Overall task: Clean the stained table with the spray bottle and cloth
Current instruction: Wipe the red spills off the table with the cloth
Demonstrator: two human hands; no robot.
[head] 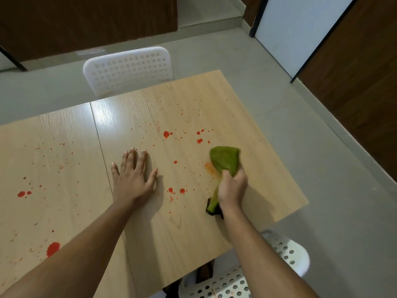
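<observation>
The light wooden table (150,222) is spattered with red stains (166,134), with larger blots at the left (53,248) and small drops across the middle. My right hand (233,187) grips a bunched green cloth (225,160) whose free end lies on the table over a smeared orange patch (209,167). A dark end of the cloth hangs out below my wrist. My left hand (132,178) rests flat on the tabletop with fingers spread, holding nothing. No spray bottle is in view.
A white perforated chair (129,68) stands at the table's far side. Another white chair (285,252) sits at the near right corner, below my right arm. Grey floor surrounds the table; brown walls and a white door (296,29) lie beyond.
</observation>
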